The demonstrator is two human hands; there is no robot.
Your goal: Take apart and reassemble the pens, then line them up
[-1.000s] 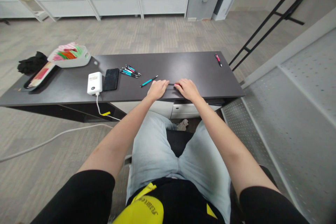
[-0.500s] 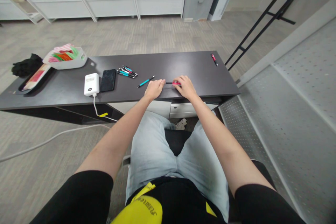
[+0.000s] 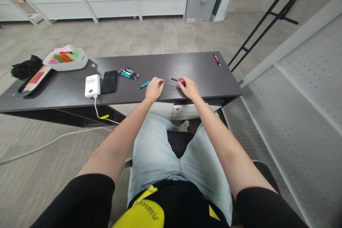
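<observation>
"What have you got in your right grip?"

"My right grip (image 3: 190, 88) is grasping a red-and-black pen (image 3: 177, 81), its red part between my fingers and its black end pointing left, tilted slightly toward the far edge. It's by the near edge of the surface (image 3: 160, 65), right of the middle. I can't tell whether it touches the surface."

"And the left?"

"My left grip (image 3: 155, 89) is released, its fingers loosely curled, nothing visible in them. It partly covers a blue pen (image 3: 144, 84) near the near edge; whether I touch that one, I can't tell."

"Any more pens?"

"A bunch of blue and red ones (image 3: 128, 76) lies left of my left grip, farther from the near edge. Another red pen (image 3: 216, 60) lies alone at the far right corner."

"What's farther left?"

"A dark phone (image 3: 109, 82) is just beside the bunch, then a white device (image 3: 92, 86) with a cable hanging over the near edge. Toward the left edge I see a white basket (image 3: 70, 66), a black tray (image 3: 40, 87) and a black cloth (image 3: 26, 68)."
</observation>
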